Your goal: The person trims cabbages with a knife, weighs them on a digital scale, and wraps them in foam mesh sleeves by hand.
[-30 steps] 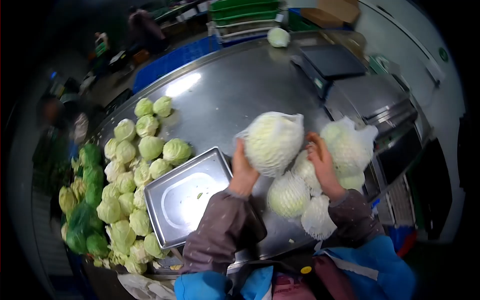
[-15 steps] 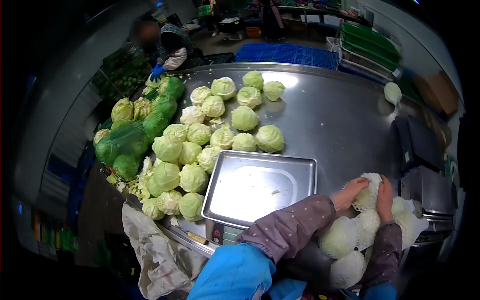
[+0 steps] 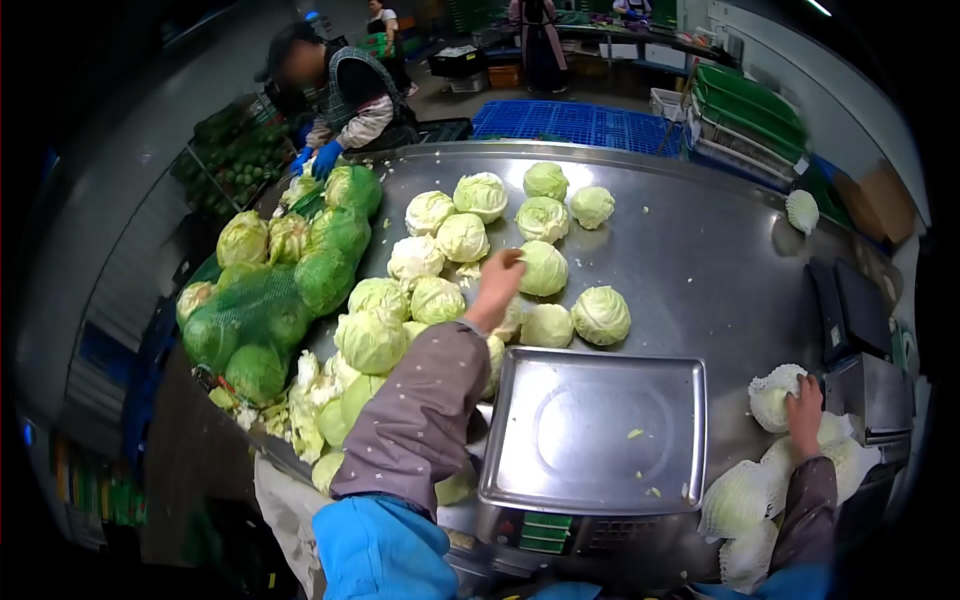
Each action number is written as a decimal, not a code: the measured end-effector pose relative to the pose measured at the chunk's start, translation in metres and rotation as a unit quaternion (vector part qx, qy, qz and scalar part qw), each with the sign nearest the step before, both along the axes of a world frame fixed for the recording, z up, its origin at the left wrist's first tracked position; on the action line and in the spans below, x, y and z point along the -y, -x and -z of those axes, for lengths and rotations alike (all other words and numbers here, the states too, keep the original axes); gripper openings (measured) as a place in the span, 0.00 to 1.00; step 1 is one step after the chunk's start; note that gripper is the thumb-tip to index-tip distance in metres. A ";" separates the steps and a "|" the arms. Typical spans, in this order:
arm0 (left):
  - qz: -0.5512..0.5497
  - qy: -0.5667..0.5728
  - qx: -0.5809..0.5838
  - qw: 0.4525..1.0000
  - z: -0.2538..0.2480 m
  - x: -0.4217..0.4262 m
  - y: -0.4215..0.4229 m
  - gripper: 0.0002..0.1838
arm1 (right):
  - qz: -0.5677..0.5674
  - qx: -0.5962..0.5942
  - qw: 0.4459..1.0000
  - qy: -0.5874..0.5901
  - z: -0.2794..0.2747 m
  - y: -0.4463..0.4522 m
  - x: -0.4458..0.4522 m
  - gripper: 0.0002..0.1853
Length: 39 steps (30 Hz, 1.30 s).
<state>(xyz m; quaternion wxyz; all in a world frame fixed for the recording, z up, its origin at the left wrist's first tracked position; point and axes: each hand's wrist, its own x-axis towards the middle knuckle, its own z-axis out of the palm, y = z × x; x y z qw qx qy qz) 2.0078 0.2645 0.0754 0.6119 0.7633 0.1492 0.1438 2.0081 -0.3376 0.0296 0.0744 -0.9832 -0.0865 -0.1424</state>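
The left hand [image 3: 495, 288] has its fingers loosely curled and unclenched, with a bare cabbage [image 3: 546, 269] just beside it at two o'clock; I cannot tell if they touch. The right hand [image 3: 804, 410] lays its fingers on a wrapped cabbage [image 3: 769, 399] at its nine o'clock; whether it grips, I cannot tell. Other wrapped cabbages [image 3: 738, 499] lie at its seven o'clock. From the left hand, a metal tray [image 3: 605, 475] sits at five o'clock, green net bags [image 3: 262, 312] at nine, a co-worker's blue glove [image 3: 326, 159] at ten.

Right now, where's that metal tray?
In the head view, the metal tray is at lower centre, slightly right, with loose cabbages to its left and just beyond its far edge, and white-netted cabbages to its right.
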 end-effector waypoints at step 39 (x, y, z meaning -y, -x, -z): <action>0.177 0.225 -0.067 0.956 -0.067 0.055 0.035 0.48 | 0.050 0.099 0.992 0.062 0.020 0.013 -0.050 0.46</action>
